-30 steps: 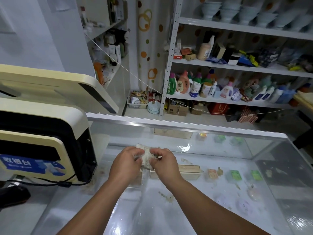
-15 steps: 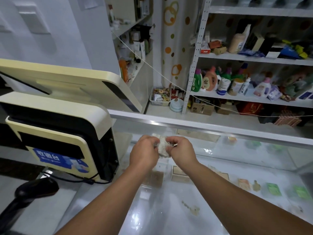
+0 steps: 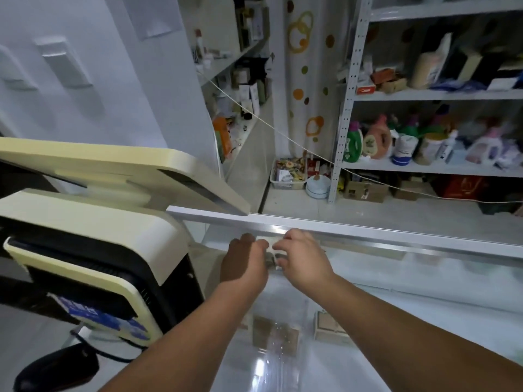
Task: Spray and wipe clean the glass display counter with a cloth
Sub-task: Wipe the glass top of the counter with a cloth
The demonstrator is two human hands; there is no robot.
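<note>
Small crumpled cloth (image 3: pixel 271 254) is pinched between left hand (image 3: pixel 244 264) and right hand (image 3: pixel 304 258), both grips closed on it with curled fingers. Cloth is held at the far metal-edged side of the glass desk (image 3: pixel 410 321); contact with the glass cannot be told. Cash register (image 3: pixel 93 250) is seen just left.

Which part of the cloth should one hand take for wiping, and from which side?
Probably the bunched middle of the cloth, from above, palm down: it is a small wad, mostly hidden between the left hand and right hand, low over the flat glass counter.
</note>
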